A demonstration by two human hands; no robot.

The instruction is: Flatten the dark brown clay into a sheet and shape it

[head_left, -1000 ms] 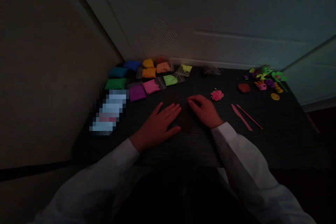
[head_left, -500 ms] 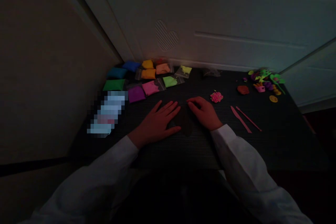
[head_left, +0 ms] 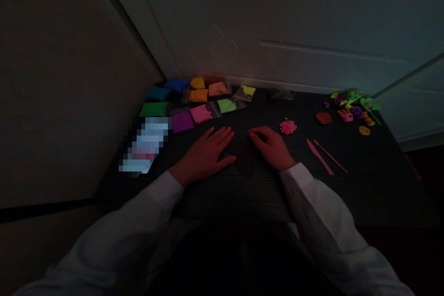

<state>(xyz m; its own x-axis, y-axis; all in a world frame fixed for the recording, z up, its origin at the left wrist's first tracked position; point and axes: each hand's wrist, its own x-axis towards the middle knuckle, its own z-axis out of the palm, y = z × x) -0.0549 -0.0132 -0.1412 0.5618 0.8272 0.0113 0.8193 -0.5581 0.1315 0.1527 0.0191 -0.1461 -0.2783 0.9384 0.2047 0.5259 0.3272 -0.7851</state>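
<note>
A dark brown flattened round piece (head_left: 244, 161), perhaps modelling clay, lies on the black table and barely stands out in the dim light. My left hand (head_left: 208, 153) rests palm down with its fingers stretched out, at the left edge of this piece. On the other side, my right hand (head_left: 274, 149) has its fingers curled and the thumb and forefinger tips close together. Whatever may be between those tips is hidden or too small to see. Just beyond my right hand sits a pink ruffled clay flower (head_left: 288, 126).
Bags of coloured clay, such as a green one (head_left: 153, 109) and a purple one (head_left: 182, 121), line the back left. A blurred-out phone-like screen (head_left: 145, 144) lies left. To the right are a pink knife-like tool (head_left: 319, 157), a thin pink stick (head_left: 330, 156), a reddish lump (head_left: 323, 118) and small clay figures (head_left: 354, 106).
My left hand has drawn slightly back to the left from the brown piece, showing more of it. My right hand keeps its curled pose. The whole view has shifted a little.
</note>
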